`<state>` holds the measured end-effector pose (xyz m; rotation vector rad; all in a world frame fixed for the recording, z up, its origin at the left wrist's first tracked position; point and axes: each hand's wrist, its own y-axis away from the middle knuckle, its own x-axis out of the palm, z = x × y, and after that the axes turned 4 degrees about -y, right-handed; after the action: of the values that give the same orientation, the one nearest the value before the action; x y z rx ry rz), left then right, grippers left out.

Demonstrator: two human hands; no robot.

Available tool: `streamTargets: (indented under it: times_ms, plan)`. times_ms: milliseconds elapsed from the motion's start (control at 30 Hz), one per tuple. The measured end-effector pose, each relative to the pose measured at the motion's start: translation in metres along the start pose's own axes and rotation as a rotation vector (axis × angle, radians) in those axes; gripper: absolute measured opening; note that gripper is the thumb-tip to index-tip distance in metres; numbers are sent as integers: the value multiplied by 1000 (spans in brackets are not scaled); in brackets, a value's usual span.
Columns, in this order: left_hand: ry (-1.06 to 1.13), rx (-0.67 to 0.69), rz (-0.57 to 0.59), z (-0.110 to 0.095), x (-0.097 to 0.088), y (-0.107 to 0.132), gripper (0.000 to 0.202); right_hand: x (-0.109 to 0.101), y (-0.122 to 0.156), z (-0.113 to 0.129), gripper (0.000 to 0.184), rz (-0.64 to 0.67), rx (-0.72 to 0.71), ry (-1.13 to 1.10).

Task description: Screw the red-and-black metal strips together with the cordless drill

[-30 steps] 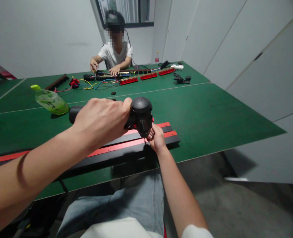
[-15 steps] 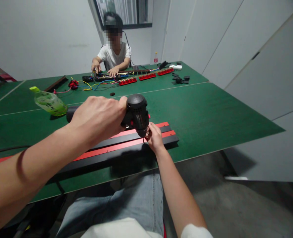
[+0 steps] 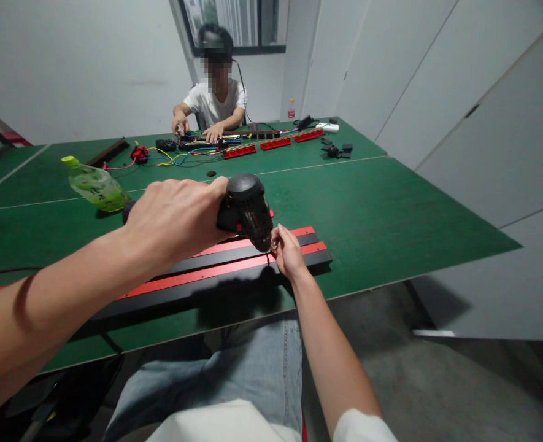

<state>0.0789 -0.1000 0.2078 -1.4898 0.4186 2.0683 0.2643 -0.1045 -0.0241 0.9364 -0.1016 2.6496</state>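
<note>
My left hand [image 3: 172, 209] is wrapped round the handle of a black cordless drill [image 3: 248, 205], which points down at a slight tilt. Its thin bit meets the near red strip of a long black bar with red strips [image 3: 197, 276]. Beside the drill's tip, my right hand [image 3: 289, 252] rests on the bar with its fingers curled in. Whatever those fingers pinch, if anything, is too small and hidden to make out. The bar lies along the near edge of the green table [image 3: 391, 215].
A green-tinted bottle [image 3: 99, 187] leans at the left, past my left wrist. Across the table a person [image 3: 216, 98] in a white shirt handles wired parts [image 3: 197, 144]. Red strip pieces [image 3: 275, 144], small black parts [image 3: 335, 149] and a brown bar [image 3: 110, 151] lie at the far side.
The drill has shifted slightly left, with its body leaning more. My right hand remains at its tip. The whole view has moved a little.
</note>
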Motion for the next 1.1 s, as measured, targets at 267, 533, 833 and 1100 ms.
streamTargets:
  times_ms: [267, 533, 833, 1100]
  plan:
    - [36, -125, -165, 7, -6, 6, 85, -3, -1, 2, 59, 59, 62, -3]
    - [152, -212, -184, 10, -2, 4, 92, -1, 0, 13, 66, 69, 158, -167]
    - [185, -141, -113, -5, 4, -14, 84, -62, -7, 76, 52, -172, -25, -379]
    - [277, -124, -31, -23, 14, -35, 82, -83, -14, 69, 52, -294, -122, 156]
